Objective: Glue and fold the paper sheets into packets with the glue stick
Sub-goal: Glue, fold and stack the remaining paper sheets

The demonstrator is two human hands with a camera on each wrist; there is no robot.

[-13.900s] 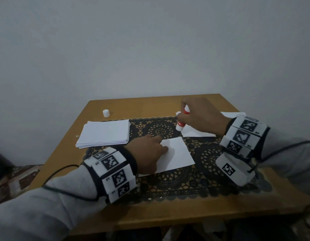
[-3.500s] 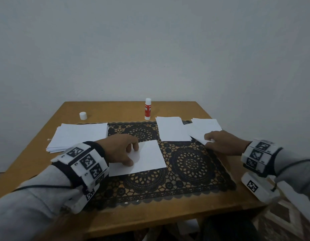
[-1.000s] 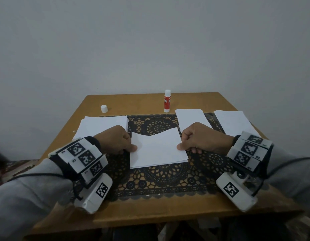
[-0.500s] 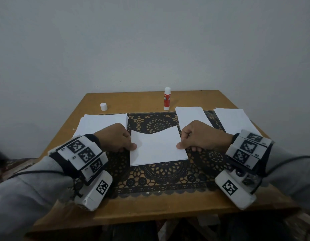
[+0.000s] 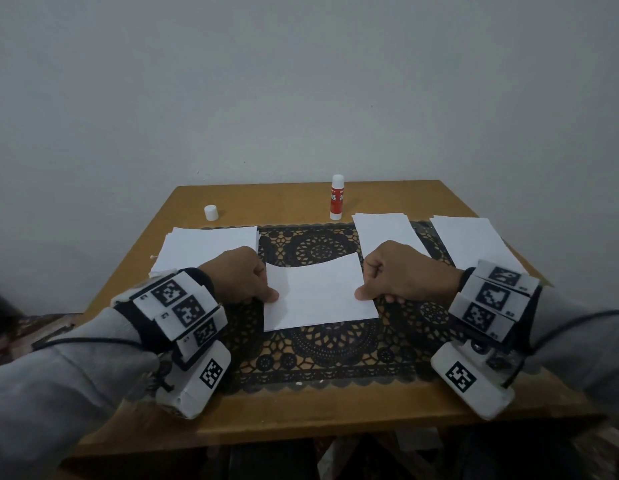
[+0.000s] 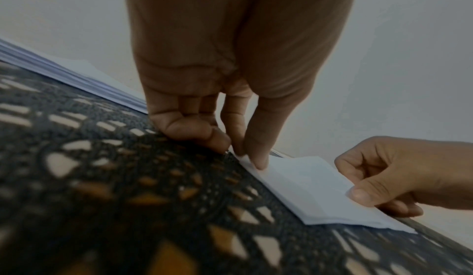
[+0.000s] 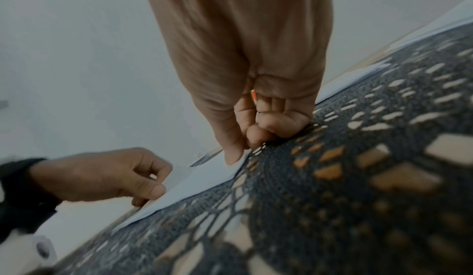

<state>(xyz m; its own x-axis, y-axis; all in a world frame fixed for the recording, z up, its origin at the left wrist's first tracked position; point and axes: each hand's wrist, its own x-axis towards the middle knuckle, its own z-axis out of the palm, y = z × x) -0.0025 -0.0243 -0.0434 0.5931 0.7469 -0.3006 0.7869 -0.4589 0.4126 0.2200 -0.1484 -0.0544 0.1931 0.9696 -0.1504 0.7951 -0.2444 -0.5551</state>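
On the lace mat [image 5: 322,355], left hand [image 5: 240,277] and right hand [image 5: 403,271] pinch the folded sheet [image 5: 318,296] by its side edges; recommend aligning edges squarely before creasing.

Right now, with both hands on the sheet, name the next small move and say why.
Probably press the folded sheet flat and run the thumbs along its crease. The left hand and right hand pinch its side edges on the lace mat, and the glue stick already stands set aside.
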